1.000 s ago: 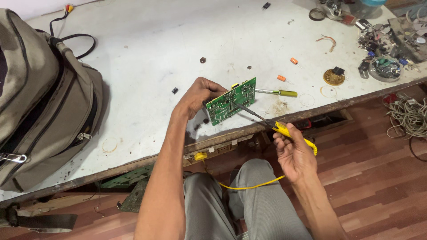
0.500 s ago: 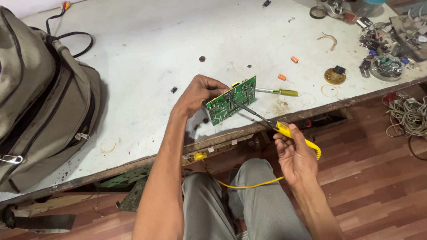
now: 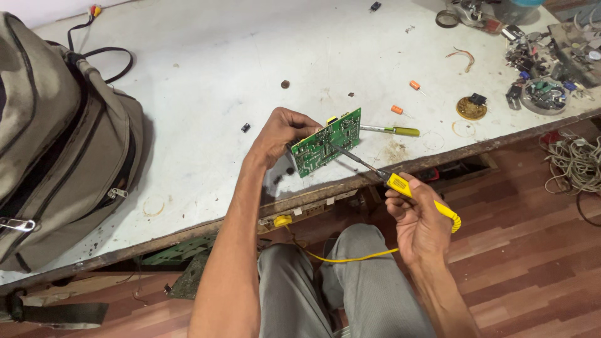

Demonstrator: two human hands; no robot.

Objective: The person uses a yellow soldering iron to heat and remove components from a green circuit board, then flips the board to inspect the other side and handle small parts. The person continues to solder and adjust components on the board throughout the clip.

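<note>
Unmoved: hands hold green board, yellow iron.

This place is a small electronics repair workshop. The worn white workbench has stains and ring marks on it, and loose parts lie on the top. In the far right corner there is a pile of components. A yellow-handled screwdriver lies on the bench, and a bundle of wires lies on the wooden floor.
</note>
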